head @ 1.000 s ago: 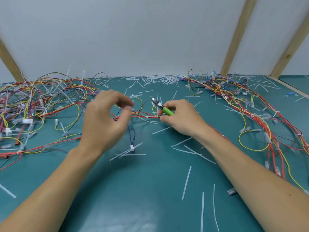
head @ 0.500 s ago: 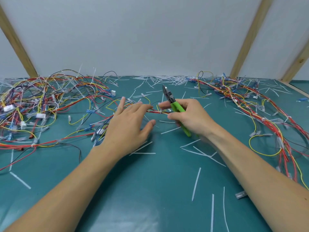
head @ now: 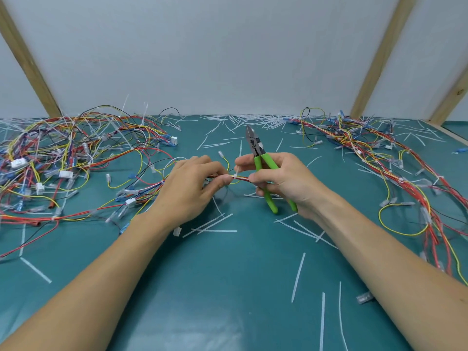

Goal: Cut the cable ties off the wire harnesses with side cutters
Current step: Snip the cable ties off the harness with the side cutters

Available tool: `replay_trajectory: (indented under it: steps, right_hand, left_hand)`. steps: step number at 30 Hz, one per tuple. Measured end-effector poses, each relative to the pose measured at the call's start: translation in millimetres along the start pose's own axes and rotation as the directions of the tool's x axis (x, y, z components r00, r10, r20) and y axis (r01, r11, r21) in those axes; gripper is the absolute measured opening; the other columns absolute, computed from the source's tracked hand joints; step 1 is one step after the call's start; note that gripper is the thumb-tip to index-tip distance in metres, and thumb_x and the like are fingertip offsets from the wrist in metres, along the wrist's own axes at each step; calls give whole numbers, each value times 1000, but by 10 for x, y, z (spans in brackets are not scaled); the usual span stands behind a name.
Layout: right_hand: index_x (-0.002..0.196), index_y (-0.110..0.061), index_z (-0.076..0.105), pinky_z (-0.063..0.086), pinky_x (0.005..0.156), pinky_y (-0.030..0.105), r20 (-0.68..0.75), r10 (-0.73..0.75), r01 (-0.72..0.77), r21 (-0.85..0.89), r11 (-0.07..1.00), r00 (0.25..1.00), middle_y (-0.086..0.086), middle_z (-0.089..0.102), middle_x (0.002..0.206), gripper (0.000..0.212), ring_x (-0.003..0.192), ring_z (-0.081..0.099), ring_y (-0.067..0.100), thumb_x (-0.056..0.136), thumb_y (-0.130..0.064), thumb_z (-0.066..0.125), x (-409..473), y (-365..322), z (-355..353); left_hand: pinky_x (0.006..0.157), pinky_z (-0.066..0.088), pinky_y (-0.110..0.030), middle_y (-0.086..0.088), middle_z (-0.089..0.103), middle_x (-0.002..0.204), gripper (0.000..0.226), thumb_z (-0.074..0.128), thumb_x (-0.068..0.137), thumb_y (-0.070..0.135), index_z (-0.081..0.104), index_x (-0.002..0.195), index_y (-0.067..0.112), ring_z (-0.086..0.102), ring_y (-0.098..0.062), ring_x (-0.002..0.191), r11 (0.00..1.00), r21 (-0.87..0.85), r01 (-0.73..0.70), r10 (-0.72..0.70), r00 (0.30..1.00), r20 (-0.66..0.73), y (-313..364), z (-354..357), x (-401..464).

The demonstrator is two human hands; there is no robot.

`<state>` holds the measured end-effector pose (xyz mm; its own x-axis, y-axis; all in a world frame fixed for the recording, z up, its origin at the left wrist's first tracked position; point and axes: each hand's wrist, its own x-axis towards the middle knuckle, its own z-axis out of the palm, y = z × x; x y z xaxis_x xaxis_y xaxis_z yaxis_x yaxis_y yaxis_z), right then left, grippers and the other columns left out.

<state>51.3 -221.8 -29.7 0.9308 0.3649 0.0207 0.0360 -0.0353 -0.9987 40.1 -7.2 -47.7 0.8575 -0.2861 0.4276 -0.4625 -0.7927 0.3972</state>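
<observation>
1. Fingers of your left hand (head: 188,188) pinch a wire bundle (head: 240,179) at frame centre.
2. Your right hand (head: 281,181) grips the green side cutters (head: 260,160), tips up, and pinches the bundle beside a white cable tie (head: 236,174).
3. Harness piles sit upper left (head: 76,153) and right (head: 379,158).

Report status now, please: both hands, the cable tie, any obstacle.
Left hand pinching wire bundle. Right hand holding side cutters, blades up, also pinching bundle. Cable tie between hands, uncut. Nothing in the way.
</observation>
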Motion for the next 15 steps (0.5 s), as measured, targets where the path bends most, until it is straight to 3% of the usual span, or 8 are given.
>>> replay_trajectory:
  steps: [3,6,9,11,13,15]
  right_hand:
    - [102,-17,77,53,63,25,-18,2,-2,-12,1000,1000,0,78,105,32,84,53,26,90,9,61,-6,-15,-2]
    - [101,-16,77,53,64,27,-39,-6,5,-42,999,999,-2,79,103,31,72,56,17,90,9,62,0,-28,4]
    - [97,-11,77,56,61,34,-115,-47,27,-169,985,992,3,76,84,16,56,54,13,92,0,67,21,-17,-7]
    - [88,-16,76,56,64,37,-204,-163,62,-428,902,965,1,73,73,8,56,57,15,92,-22,73,36,1,-45]
    - [77,-22,72,48,61,30,-243,-313,75,-670,738,918,-7,67,63,28,58,55,12,89,-47,74,43,39,-91]
    - [75,-23,70,42,60,30,-248,-368,57,-757,651,896,-6,62,60,41,62,54,14,86,-62,69,42,45,-133]
  left_hand:
    - [92,38,-40,10,62,100,23,55,98,41,72,96,27,53,-18,94,999,-37,-2,2,1000,1,-25,-1,2]
    - [92,42,-41,11,69,88,18,58,100,33,74,93,26,55,-17,92,994,-110,28,-26,999,19,-37,-6,-3]
    - [82,44,-34,9,71,77,16,63,98,30,76,91,24,57,-16,88,980,-163,113,-114,993,4,-41,11,-7]
    - [73,44,-27,5,71,72,14,66,96,30,74,87,23,60,-17,80,961,-208,185,-193,981,-18,-52,17,-9]
    - [66,43,-22,5,71,70,14,67,95,30,71,84,23,63,-15,72,936,-259,238,-250,968,-16,-51,19,-9]
    - [69,45,-24,4,71,72,15,66,96,31,70,84,22,63,-16,74,927,-267,262,-271,963,6,-36,22,-11]
